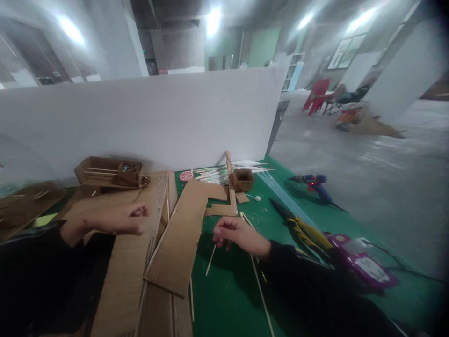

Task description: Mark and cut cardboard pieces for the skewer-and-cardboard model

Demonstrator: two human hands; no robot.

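Note:
My right hand (242,234) is over the green table, pinching a short thin wooden stick (210,260) that points down from the fingertips. My left hand (128,218) is curled closed above a long cardboard piece (126,276); whether anything is inside the fingers cannot be seen. Between the hands, a flat cardboard panel (178,238) leans at an angle against the larger cardboard structure. Behind it, an L-shaped cardboard strip (220,210) reaches toward a small open cardboard box (243,179). A longer thin stick (258,285) runs under my right forearm.
Yellow-handled pliers (303,234), a purple device (368,269) and a blue glue gun (315,186) lie to the right. At the back left is a cardboard box (105,174) with sticks. A white partition (147,121) borders the table's far side.

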